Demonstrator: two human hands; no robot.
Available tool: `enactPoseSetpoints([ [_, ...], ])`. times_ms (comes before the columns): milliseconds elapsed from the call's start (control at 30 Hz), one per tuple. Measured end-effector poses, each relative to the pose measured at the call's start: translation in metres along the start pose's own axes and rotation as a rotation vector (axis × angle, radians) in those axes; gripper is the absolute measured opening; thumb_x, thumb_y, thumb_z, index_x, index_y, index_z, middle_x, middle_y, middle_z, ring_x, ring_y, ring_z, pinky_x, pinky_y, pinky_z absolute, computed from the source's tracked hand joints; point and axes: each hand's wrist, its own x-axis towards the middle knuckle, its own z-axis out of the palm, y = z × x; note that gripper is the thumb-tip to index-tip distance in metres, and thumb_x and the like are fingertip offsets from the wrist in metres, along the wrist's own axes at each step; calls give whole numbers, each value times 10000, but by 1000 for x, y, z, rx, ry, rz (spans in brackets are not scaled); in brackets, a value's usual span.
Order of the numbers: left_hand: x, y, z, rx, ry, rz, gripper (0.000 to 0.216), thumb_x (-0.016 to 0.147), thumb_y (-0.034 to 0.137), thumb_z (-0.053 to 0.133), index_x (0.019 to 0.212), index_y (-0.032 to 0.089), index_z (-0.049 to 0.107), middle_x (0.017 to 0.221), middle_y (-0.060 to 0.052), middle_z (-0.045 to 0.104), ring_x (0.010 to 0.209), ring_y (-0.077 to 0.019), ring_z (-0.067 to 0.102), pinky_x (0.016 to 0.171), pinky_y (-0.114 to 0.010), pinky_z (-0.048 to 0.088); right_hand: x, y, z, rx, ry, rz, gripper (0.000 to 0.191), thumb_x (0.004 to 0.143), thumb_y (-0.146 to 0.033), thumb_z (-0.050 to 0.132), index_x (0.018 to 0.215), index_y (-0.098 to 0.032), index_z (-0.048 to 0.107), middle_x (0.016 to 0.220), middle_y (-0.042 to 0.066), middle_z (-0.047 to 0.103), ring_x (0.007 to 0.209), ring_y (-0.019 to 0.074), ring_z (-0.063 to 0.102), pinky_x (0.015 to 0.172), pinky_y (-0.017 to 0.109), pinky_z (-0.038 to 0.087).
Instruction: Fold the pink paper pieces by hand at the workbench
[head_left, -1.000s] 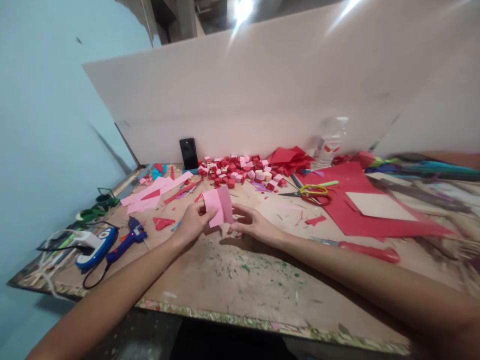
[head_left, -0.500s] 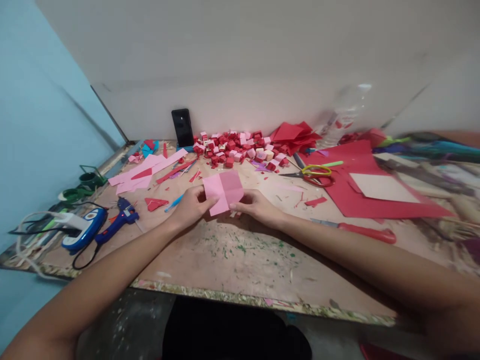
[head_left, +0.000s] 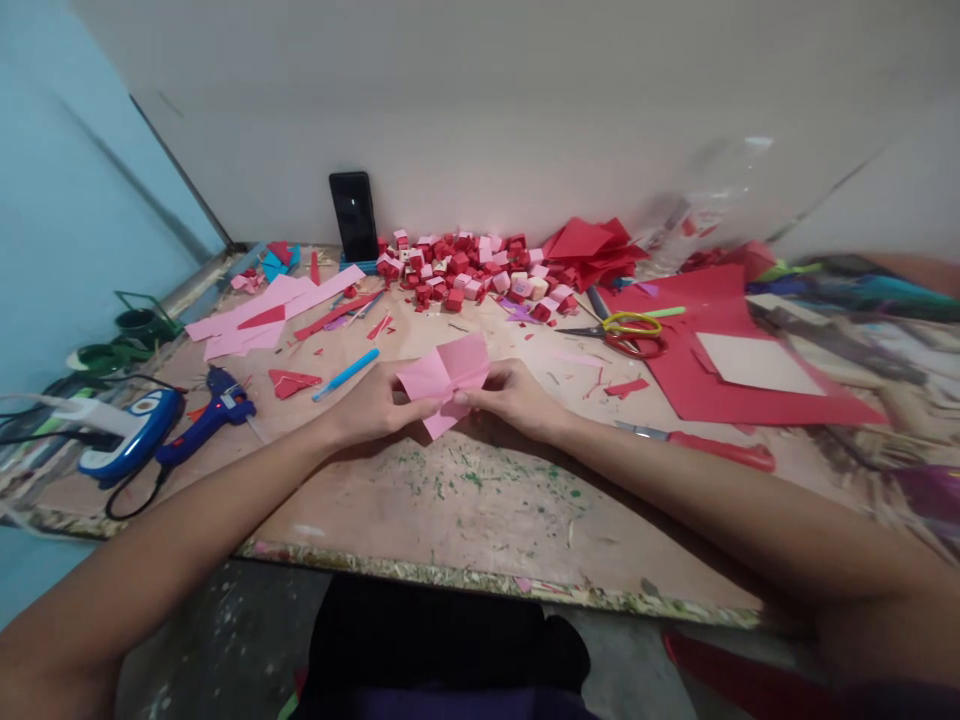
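Observation:
A small pink paper, creased and bent along its folds, is held above the table between my two hands. My left hand pinches its left side, thumb on top. On the other side my right hand grips it, and the two thumbs nearly meet at the paper's middle. The fingers behind the paper are hidden. Just left of my left hand lies a blue pen-like tool. Beyond the paper sits a heap of small red and pink cubes.
A phone leans on the back wall. Scissors, a red-handled knife and a red sheet lie to the right. Leftward are pink paper strips, a blue glue gun and a blue power strip.
The pink paper has gone from nearly flat to bent along its creases, and my thumbs have drawn closer together. The camera view has shifted slightly.

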Motion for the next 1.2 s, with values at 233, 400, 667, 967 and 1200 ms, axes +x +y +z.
enactPoseSetpoints([
  [233,11,27,-10,-299,261,-97,351,859,501,763,947,161,751,866,-53,711,727,-150,637,656,-251,508,-2,-4,3,-1,-60,17,463,750,-552,910,663,-136,728,582,3,639,508,99,510,481,245,359],
  [400,26,43,-7,-276,107,-261,378,763,509,852,839,162,724,755,-32,650,616,-134,599,534,-242,432,-2,1,0,-47,-103,47,469,725,-554,930,641,-145,716,521,-10,612,462,99,499,437,235,331],
  [667,22,33,17,-207,145,-399,370,649,357,919,901,129,773,813,-69,767,667,-175,666,573,-256,479,-1,-1,-4,57,-221,29,410,727,-474,940,660,-136,717,509,-45,564,436,71,449,403,211,275],
  [967,74,45,20,-193,11,-240,299,655,334,910,823,134,765,775,-50,743,661,-136,616,598,-241,447,-2,1,-33,-13,12,21,455,774,-553,875,659,-140,721,492,-32,535,446,85,435,421,237,242],
  [1200,106,17,34,-439,-74,-286,399,662,393,936,847,118,713,780,-37,686,681,-118,593,614,-239,424,1,6,-51,-71,217,42,505,732,-632,875,591,-170,729,547,12,590,466,105,450,425,261,260],
])
